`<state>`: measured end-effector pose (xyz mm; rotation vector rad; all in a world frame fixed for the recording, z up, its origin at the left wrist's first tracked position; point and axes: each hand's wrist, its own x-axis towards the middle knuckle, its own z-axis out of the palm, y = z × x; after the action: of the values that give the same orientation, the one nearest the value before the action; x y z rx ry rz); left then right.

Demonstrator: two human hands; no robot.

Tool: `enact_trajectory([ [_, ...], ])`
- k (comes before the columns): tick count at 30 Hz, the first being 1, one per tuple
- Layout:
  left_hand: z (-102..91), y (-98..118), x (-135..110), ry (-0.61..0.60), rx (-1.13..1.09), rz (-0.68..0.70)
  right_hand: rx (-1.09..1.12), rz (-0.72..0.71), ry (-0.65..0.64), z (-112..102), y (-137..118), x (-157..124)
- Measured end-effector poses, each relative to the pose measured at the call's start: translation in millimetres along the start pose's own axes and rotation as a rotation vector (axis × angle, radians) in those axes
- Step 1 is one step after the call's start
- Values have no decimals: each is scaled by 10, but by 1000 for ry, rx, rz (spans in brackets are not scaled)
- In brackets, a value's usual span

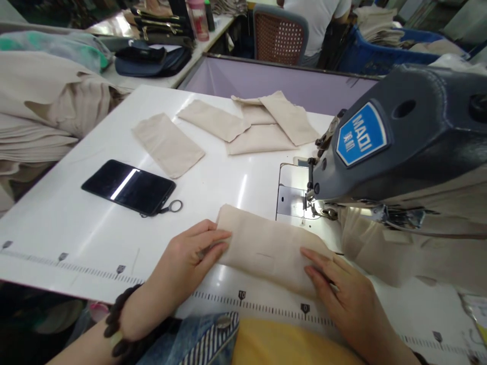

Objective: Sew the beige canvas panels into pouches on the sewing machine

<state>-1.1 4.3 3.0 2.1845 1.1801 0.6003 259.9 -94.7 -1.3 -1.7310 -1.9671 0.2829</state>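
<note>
A folded beige fabric piece [266,243] with a short dark line on it lies in front of me at the near side of the sewing table. My left hand [198,253] pinches its left edge between thumb and fingers. At its right end, my right hand [338,284] grips the fabric in the same way, thumb below the fingers. Just beyond the fabric, to the right, stands a dark grey sewing machine [411,126], its needle and presser foot [309,200] over the metal plate [291,200]. The fabric is apart from the needle.
Several beige pieces [266,121] lie at the table's back, another [169,144] nearer left. A black phone [127,186] with a ring strap rests on the left. Stacked beige fabric [34,132] stands beyond the left edge. More cloth hangs under the machine arm. A person [315,25] sits behind.
</note>
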Motion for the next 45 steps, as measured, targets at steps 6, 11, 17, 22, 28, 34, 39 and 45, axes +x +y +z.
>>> enact_trajectory([
  [6, 32, -13, -3, -25, 94, -26, -7, 18, -2, 3, -25, -3],
  [11, 24, -14, -11, -91, 62, -107, -43, 24, 12, 22, -25, -20],
  [17, 14, -7, -5, -131, 51, -121, -96, -35, 3, 18, 21, -45],
  [22, 18, 3, 14, -134, 39, -112, -131, -79, -28, 13, 60, -56],
  [28, 18, -2, 5, -143, 37, -119, -162, -96, 46, 21, 24, -27],
  [34, 20, 5, 18, -139, 39, -134, -164, -113, 40, 19, 26, -10],
  [39, 23, 1, 30, -133, 59, -138, -139, -65, -6, 26, 31, -25],
  [45, 40, -76, 26, -95, 116, -99, -76, 81, 39, -1, -38, -39],
])
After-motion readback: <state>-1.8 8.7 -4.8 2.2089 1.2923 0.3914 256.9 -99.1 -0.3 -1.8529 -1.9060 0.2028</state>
